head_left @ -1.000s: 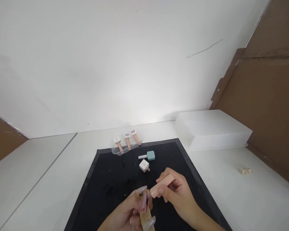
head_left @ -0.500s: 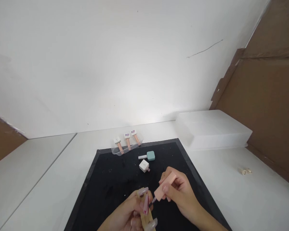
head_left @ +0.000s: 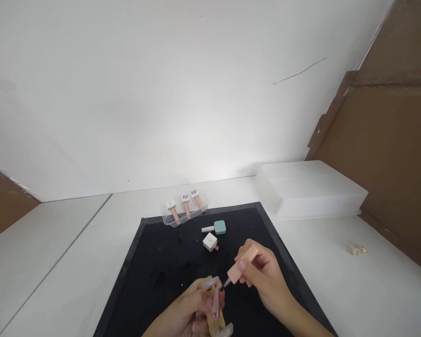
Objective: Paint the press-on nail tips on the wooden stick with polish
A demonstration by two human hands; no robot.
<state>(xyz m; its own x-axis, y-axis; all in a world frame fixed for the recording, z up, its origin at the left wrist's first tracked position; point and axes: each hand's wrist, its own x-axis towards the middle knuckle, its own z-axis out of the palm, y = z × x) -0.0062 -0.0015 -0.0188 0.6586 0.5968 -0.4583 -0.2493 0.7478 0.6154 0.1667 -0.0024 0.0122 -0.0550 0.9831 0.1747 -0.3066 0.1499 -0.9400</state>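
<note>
My right hand [head_left: 263, 274] grips a peach nail-polish brush cap [head_left: 243, 266], its dark brush tip pointing down-left at an artificial nail. My left hand [head_left: 185, 312] holds a wooden stick [head_left: 214, 319] with long pink false nails [head_left: 215, 302] fixed on it, low in the view over the black mat [head_left: 161, 267]. The brush tip is close to the top false nail; I cannot tell whether it touches.
On the mat lie an open white polish bottle [head_left: 210, 242] and a teal-capped bottle [head_left: 215, 228] on its side. A clear tray [head_left: 185, 216] with three polish bottles sits at the mat's far edge. A white plastic box [head_left: 310, 188] stands right, cardboard behind it. Small rings [head_left: 358, 250] lie right.
My right hand with the brush cap has shifted slightly right and up, tilting the brush. My left hand with the stick has dropped a little lower.
</note>
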